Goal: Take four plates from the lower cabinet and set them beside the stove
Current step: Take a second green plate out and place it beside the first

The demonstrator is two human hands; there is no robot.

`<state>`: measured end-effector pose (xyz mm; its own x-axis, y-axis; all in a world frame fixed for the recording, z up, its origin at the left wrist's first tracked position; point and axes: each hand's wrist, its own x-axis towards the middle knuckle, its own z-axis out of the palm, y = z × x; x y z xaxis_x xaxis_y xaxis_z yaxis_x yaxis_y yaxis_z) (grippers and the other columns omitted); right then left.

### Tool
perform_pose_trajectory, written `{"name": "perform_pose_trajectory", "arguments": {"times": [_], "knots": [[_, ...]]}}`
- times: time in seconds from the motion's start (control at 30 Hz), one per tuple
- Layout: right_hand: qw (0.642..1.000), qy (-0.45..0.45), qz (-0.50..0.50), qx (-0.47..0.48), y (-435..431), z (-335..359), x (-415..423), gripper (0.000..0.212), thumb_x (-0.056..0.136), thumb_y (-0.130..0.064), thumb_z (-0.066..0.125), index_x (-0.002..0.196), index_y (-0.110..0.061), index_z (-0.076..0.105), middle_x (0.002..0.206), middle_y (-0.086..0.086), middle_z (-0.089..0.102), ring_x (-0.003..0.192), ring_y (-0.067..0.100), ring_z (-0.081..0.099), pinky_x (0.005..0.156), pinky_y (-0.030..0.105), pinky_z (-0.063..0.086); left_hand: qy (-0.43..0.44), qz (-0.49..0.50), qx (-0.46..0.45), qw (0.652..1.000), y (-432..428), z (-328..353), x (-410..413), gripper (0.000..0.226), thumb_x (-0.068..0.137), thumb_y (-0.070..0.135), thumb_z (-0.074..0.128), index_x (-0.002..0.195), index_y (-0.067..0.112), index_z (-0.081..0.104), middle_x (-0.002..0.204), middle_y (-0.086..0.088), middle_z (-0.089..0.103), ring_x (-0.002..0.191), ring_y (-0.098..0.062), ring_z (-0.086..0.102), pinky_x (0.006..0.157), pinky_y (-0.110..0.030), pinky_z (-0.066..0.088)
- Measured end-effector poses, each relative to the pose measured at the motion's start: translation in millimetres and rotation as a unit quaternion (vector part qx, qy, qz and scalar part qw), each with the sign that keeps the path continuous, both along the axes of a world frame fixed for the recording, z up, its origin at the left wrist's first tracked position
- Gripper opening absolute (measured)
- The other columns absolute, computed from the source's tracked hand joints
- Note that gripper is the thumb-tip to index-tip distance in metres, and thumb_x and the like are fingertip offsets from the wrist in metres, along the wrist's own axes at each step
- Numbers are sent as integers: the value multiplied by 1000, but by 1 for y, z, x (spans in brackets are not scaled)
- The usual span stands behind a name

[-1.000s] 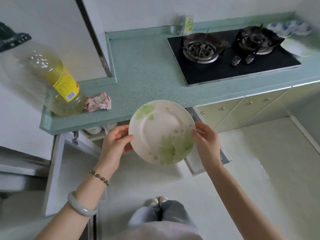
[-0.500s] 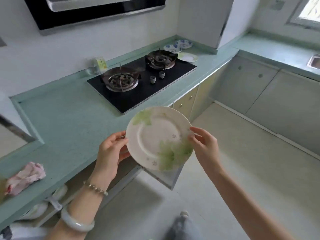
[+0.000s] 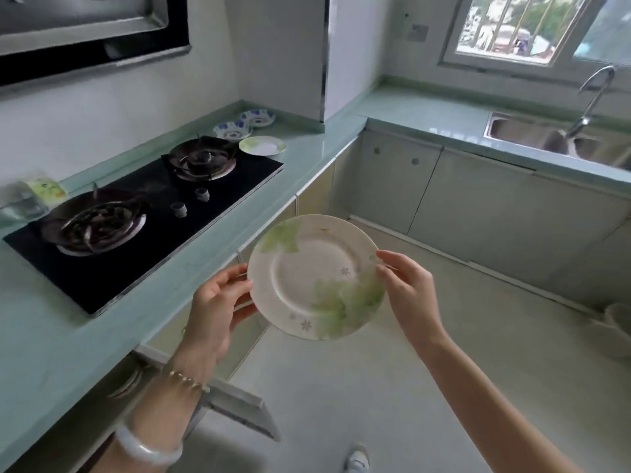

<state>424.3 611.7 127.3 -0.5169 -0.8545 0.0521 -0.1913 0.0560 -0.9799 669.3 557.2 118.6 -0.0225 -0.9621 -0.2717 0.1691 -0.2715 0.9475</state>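
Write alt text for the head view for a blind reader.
A left hand and right hand hold a leaf-patterned plate by its rim, beside the counter. Past the stove sit a matching plate and two blue dishes.

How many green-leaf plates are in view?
2. One plate held between left hand and right hand; another plate on the counter beside the stove. Others may be hidden.

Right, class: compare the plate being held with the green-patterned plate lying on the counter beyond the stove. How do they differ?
The held plate is in the air, tilted; the counter plate lies flat on the countertop. The left hand and right hand grip the held plate's rim; nothing touches the counter plate. Both are round, pale, with green leaf print.
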Motion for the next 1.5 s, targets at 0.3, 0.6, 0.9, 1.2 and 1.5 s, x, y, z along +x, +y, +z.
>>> {"name": "perform_pose_trajectory", "arguments": {"times": [0.3, 0.6, 0.9, 1.2, 1.5], "knots": [[1000, 20, 14, 3, -87, 3, -124, 27, 88, -4, 58, 112, -10, 68, 104, -1, 70, 89, 1, 64, 74, 5, 45, 15, 25, 3, 1000, -79, -3, -122, 22, 92, -1, 55, 106, 12, 66, 92, -5, 71, 78, -17, 68, 58, -23, 55], [999, 16, 40, 19, -193, -15, -173, 27, 89, -5, 56, 112, -11, 68, 104, -3, 69, 91, -5, 60, 75, 2, 44, 11, 54, 10, 998, -179, -17, -173, 23, 92, -2, 54, 100, 15, 67, 88, -4, 70, 75, -14, 67, 54, -20, 54], [997, 19, 75, 18, -374, -15, -217, 27, 89, -6, 56, 112, -12, 69, 106, -3, 70, 92, 0, 62, 73, 1, 43, 8, 86, 5, 996, -346, -19, -216, 23, 91, -2, 54, 102, 13, 67, 79, 1, 73, 69, -11, 68, 63, -28, 53], [994, -8, 99, 33, -526, -17, -242, 27, 89, -8, 56, 112, -14, 69, 106, -6, 69, 95, 6, 62, 71, 1, 43, -20, 88, 5, 996, -485, -8, -238, 29, 90, -5, 55, 103, 17, 67, 94, -3, 71, 87, -17, 66, 65, -26, 55], [981, -21, 176, 79, -693, -38, -274, 27, 89, -13, 56, 110, -21, 70, 100, -13, 70, 97, 2, 63, 85, 23, 50, -21, 175, 30, 984, -601, -35, -276, 28, 92, -4, 55, 100, 20, 66, 99, -6, 71, 88, -20, 67, 66, -28, 54]]}}
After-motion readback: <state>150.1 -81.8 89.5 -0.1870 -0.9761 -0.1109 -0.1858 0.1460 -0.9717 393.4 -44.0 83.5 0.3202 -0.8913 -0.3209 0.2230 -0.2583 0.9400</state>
